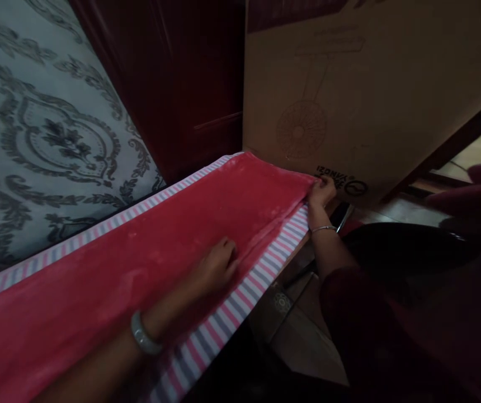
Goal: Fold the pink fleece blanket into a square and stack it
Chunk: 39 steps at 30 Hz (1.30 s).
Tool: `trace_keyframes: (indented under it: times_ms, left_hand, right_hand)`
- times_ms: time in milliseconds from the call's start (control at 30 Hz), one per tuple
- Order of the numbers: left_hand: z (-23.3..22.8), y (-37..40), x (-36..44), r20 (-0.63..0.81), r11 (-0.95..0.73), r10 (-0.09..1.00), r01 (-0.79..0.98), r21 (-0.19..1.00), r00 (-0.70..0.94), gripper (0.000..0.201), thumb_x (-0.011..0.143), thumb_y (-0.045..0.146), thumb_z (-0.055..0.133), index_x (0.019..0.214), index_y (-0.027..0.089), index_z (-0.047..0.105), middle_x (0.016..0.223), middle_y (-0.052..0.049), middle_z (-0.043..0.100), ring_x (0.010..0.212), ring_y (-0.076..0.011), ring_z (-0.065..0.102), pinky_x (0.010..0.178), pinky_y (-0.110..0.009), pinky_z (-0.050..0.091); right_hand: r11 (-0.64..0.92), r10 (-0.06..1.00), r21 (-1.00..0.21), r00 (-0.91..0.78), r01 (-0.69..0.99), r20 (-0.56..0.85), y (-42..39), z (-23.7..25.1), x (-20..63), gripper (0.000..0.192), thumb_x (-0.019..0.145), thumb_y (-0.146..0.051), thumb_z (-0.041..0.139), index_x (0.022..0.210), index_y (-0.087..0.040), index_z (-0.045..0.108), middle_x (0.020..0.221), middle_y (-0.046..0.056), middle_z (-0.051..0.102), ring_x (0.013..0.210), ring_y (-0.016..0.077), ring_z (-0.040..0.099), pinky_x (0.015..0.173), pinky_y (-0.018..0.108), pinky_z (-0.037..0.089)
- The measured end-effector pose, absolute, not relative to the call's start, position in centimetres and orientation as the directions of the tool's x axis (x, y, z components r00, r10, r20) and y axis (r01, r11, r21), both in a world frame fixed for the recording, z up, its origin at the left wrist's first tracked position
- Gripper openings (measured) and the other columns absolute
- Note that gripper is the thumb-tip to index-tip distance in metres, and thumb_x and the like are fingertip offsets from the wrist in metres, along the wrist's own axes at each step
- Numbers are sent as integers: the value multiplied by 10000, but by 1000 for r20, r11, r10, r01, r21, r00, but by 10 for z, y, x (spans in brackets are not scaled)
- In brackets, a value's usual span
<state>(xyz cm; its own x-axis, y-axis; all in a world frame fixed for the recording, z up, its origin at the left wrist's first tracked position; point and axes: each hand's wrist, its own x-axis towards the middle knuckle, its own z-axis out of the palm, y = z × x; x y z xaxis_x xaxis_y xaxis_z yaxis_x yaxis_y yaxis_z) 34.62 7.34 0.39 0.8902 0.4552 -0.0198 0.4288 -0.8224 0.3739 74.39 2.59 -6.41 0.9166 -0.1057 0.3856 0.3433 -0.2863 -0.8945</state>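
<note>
Red cloth [140,268]: lies spread along the striped surface [240,305]; keep it taut so no crease forms.
Left hand [215,267]: flat, pressing the cloth mid-length.
Right hand [321,191]: pinching the far corner by the cardboard box [370,95]; pull evenly.

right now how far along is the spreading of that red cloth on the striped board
Mostly done: the red cloth already lies flat along most of the striped board. In hand: the left hand presses the cloth down mid-board while the right hand grips its far corner by the cardboard box. Left: a fold running from that corner toward the left hand is not yet smoothed.
</note>
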Motion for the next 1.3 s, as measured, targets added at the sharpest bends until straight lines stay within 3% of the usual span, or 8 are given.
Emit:
trace_keyframes:
  times_ms: [67, 133, 300, 400, 700, 900, 1067, 1300]
  left_hand:
    - [-8, 68, 330, -1, -836, 449, 420, 354, 894, 95, 897, 258, 546, 956, 191, 578, 1032, -80, 600, 866, -197, 591, 777, -330, 482]
    - [-16, 65, 327, 26, -853, 441, 410, 322, 897, 113, 933, 253, 502, 987, 181, 570, 1069, -96, 589, 904, -206, 592, 811, -342, 489]
    - [-13, 59, 338, -2, -875, 443, 433, 216, 896, 197, 963, 164, 401, 1030, 159, 587, 1084, -124, 605, 990, -230, 607, 912, -370, 480]
    - [-1, 53, 342, -41, -851, 498, 497, 172, 866, 227, 958, 144, 398, 1061, 141, 600, 1119, -141, 616, 1027, -240, 618, 927, -367, 476]
    - [-1, 34, 340, 12, -869, 484, 478, 127, 875, 318, 948, 109, 365, 1136, 140, 620, 1187, -152, 624, 1119, -258, 595, 951, -384, 479]
    - [21, 62, 285, 136, -867, 455, 404, 291, 880, 233, 932, 209, 491, 1095, 164, 651, 1165, -118, 648, 1076, -225, 617, 953, -348, 483]
    - [30, 70, 189, 83, -824, 561, 544, 159, 824, 194, 934, 229, 467, 945, 166, 650, 1012, -111, 663, 953, -230, 624, 867, -354, 482]
    - [-5, 36, 140, 28, -859, 500, 491, 143, 866, 201, 926, 333, 550, 1010, 162, 614, 1044, -121, 618, 947, -248, 608, 828, -367, 485]
  right_hand:
    - [-328, -126, -846, 868, 420, 480, 16, -62, 728, 382, 781, -107, 487, 1130, -84, 642, 1160, 193, 638, 1109, 290, 559, 1042, 485, 414]
    - [-341, -22, -767, 811, 543, 584, 5, -61, 704, 397, 766, -103, 473, 1121, -112, 652, 1173, 182, 639, 1135, 300, 550, 1059, 512, 403]
    - [-70, 655, -489, 410, 869, 635, -12, -66, 624, 399, 703, -92, 522, 1024, -207, 727, 1134, 100, 710, 1113, 283, 607, 1039, 493, 449]
    - [30, 816, -382, 198, 924, 543, -17, -70, 591, 467, 698, -78, 575, 1098, -243, 751, 1264, 79, 694, 1203, 291, 588, 1074, 520, 426]
    - [-36, 758, -383, 275, 923, 592, -37, -74, 569, 384, 863, -85, 505, 1066, -249, 786, 1133, 79, 751, 1107, 244, 656, 1014, 441, 512]
    - [-134, 747, -389, 351, 911, 564, -41, -59, 544, 421, 872, -107, 490, 1204, -200, 731, 1203, 123, 723, 1156, 275, 638, 1053, 473, 485]
    - [40, 825, -343, 162, 939, 541, -34, -53, 504, 449, 894, -211, 557, 1332, -214, 653, 1372, 121, 637, 1300, 285, 557, 1114, 516, 431]
    - [112, 898, -338, 51, 934, 438, -42, -68, 488, 455, 866, -179, 565, 1309, -205, 667, 1324, 137, 664, 1237, 278, 606, 1049, 496, 481]
